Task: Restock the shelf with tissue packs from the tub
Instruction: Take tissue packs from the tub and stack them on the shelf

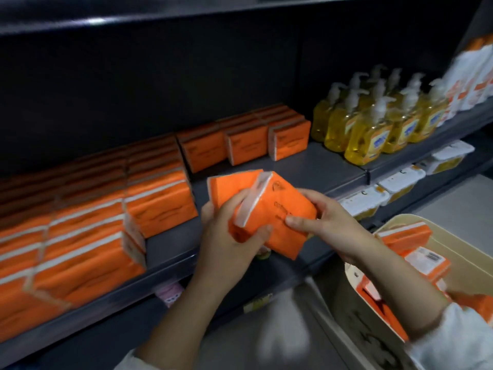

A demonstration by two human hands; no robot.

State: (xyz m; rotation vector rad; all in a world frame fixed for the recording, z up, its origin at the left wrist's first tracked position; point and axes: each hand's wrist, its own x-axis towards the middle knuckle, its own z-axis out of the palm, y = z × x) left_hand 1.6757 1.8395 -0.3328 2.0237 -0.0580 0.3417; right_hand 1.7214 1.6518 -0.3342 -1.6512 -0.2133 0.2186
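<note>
Both my hands hold orange tissue packs (277,209) just above the front edge of the grey shelf (306,166). My left hand (229,236) grips the packs from the left, thumb on the front face. My right hand (325,220) grips the right end of the front pack. A second pack (226,185) sticks out behind the first. Rows of the same orange packs (106,217) fill the shelf's left part, and more stand further back (240,137). The cream tub (466,244) at the lower right holds several more packs (405,236).
Yellow pump soap bottles (373,124) stand on the shelf to the right. White and orange pouches (469,78) stand beyond them. White-lidded tubs (400,180) line the shelf below. A bare stretch of shelf lies between the stacked packs and the bottles.
</note>
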